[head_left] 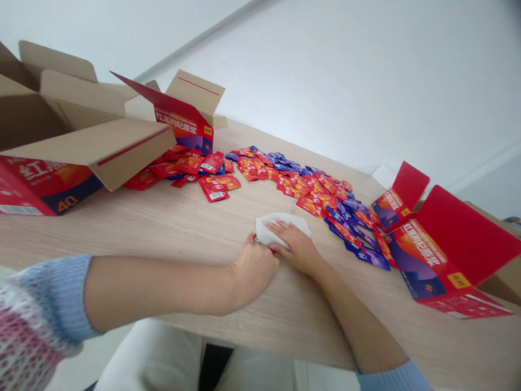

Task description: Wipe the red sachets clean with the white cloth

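Observation:
My left hand (255, 272) is closed in a fist just above the wooden table, at the near-left edge of a folded white cloth (299, 221). Small red slivers show beside its thumb and fingers, apparently the edge of a red sachet mostly hidden by the cloth and hand. My right hand (299, 248) presses on the cloth with fingers extended over it and the thumb at its near edge. Beyond both hands, red sachets (214, 187) and purple sachets (344, 218) lie in a long curved heap.
Open cardboard boxes stand at the left, a large one (77, 187) in front and a red one (183, 127) behind. More open red boxes, one near (423, 260) and one farther (393, 203), stand right. A white wall (325, 70) rises behind the table (175, 228).

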A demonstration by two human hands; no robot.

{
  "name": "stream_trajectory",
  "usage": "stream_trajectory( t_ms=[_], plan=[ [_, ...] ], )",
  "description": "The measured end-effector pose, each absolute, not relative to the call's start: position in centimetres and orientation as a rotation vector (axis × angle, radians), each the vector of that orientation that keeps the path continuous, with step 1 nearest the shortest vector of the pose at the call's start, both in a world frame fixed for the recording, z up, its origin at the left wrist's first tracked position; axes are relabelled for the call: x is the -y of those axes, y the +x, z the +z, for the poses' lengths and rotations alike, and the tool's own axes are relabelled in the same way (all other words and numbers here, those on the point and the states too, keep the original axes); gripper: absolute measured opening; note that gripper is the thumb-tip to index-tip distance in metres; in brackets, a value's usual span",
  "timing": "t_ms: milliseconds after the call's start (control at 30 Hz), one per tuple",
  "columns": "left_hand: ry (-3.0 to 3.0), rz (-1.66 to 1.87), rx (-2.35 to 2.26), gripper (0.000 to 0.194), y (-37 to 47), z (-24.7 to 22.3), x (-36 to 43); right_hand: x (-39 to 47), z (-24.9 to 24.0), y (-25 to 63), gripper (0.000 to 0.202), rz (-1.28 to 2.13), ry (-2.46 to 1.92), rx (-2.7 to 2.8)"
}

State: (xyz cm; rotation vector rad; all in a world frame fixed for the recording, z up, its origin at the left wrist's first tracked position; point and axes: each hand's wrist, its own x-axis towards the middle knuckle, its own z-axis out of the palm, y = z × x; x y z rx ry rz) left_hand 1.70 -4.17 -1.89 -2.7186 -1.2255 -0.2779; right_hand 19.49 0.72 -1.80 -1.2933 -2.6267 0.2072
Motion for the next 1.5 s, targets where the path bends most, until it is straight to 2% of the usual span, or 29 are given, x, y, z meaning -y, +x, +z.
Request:
stream_trajectory(
  t_ms=[167,333,467,600,700,1167,1500],
  plan=[
    [-2.592,-0.031,1.056,0.023,1.7,-1.3,4.6,-1.6,-2.8,21.1,0.060,0.088,-1.607,2.433],
    [-2.597,0.052,0.907,0.021,2.3,-0.7,3.9,-1.8,-2.6,23.0,0.059,-0.095,-1.871,2.166],
    [-2.564,0.047,0.963,0.021,2.6,-1.1,4.2,-1.0,-1.8,22.3,0.058,-0.048,-1.708,2.121],
    [-2.607,-0.023,1.029,0.024,2.2,-1.3,4.6,-0.2,-1.8,19.4,0.055,0.084,-1.303,2.462],
    [-2.688,-0.055,1.041,0.024,2.0,-1.0,4.5,0.0,-2.2,18.2,0.055,0.099,-1.176,2.659],
    [-2.418,0.172,0.843,0.037,1.5,-0.7,5.4,-2.2,-2.4,21.7,0.064,0.069,-1.449,2.571],
    [-2.471,0.146,0.855,0.029,1.4,-0.5,5.1,-1.8,-1.2,22.7,0.056,-0.168,-1.687,2.297]
  ],
)
